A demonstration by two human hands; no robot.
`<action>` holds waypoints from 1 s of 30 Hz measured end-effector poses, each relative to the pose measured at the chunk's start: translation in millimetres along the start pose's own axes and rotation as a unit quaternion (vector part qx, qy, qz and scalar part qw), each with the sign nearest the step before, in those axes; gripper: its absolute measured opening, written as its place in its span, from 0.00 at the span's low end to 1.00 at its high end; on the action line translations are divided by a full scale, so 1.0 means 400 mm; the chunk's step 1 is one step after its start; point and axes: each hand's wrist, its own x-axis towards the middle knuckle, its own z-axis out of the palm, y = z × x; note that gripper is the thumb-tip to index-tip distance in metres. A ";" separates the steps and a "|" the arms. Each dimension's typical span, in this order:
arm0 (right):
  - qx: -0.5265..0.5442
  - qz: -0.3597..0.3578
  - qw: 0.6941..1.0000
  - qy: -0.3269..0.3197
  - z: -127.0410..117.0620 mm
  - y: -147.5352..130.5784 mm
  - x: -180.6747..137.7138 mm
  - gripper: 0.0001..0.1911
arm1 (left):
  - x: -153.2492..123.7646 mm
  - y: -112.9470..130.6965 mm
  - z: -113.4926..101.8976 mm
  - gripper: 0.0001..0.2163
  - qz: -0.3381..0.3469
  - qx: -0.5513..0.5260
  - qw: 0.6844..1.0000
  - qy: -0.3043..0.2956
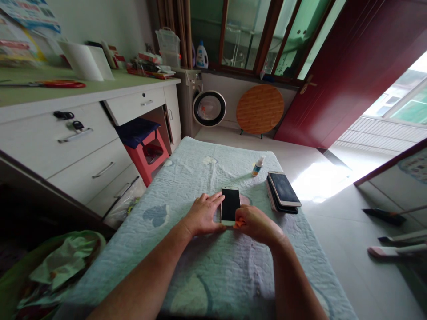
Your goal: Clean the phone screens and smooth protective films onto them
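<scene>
A smartphone (230, 205) with a dark screen and pale borders lies face up on the patterned cloth cover (213, 164). My left hand (205, 214) grips its left side, fingers along the upper left edge and thumb at the lower left corner. Bunched in the closed fingers of my right hand (255, 223) is an orange cloth (239, 222), pressed at the phone's lower right edge. Much of the cloth is hidden by that hand. Beyond the right hand stands a small spray bottle (257, 167). To the right, another smartphone (284, 189) tops a stack of dark, flat devices.
Along the left runs a white desk (83, 138) with drawers, a red stool (148, 153) tucked beside it. A bin (96, 249) holding crumpled paper is at lower left. At the back are a washing machine with its door (209, 108) ajar and a round wooden tabletop (260, 109).
</scene>
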 end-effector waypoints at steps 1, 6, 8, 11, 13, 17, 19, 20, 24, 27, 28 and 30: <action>0.006 -0.005 1.000 0.010 0.007 -0.004 0.004 0.03 | 0.001 0.001 -0.002 0.44 -0.001 0.000 1.000 -0.003; 0.058 -0.041 0.996 0.061 0.052 -0.042 0.030 0.03 | -0.001 0.001 -0.004 0.40 0.001 -0.011 1.000 0.001; 0.068 -0.058 0.993 0.077 0.066 -0.054 0.038 0.04 | -0.002 -0.001 -0.002 0.39 0.008 -0.013 1.000 0.008; 0.081 -0.063 0.991 0.083 0.073 -0.052 0.043 0.05 | -0.004 -0.002 0.000 0.39 0.014 -0.015 1.000 0.015; 0.091 -0.055 0.992 0.075 0.068 -0.039 0.043 0.04 | -0.004 -0.001 0.000 0.39 0.011 -0.016 1.000 0.014; 0.085 -0.043 0.994 0.057 0.050 -0.005 0.038 0.02 | -0.002 0.003 -0.005 0.40 0.000 -0.011 1.000 -0.001; 0.073 -0.040 0.995 0.051 0.038 0.006 0.034 0.02 | -0.001 0.001 -0.004 0.42 -0.001 -0.008 1.000 -0.003; 0.068 -0.038 0.996 0.048 0.033 0.010 0.032 0.02 | -0.001 0.000 -0.003 0.43 0.000 -0.006 1.000 -0.001; 0.064 -0.022 0.997 0.034 0.013 0.018 0.021 0.03 | 0.000 -0.003 0.001 0.44 0.000 -0.002 1.000 0.002; 0.056 -0.003 0.998 0.036 0.006 0.028 0.016 0.02 | 0.000 -0.002 0.001 0.44 0.000 -0.003 1.000 0.000; 0.049 0.005 0.998 0.038 0.005 0.032 0.015 0.02 | 0.000 -0.001 0.000 0.44 0.001 -0.004 1.000 0.000; 0.034 0.021 0.998 0.043 0.003 0.041 0.014 0.03 | 0.000 -0.001 0.000 0.44 0.004 -0.006 1.000 0.001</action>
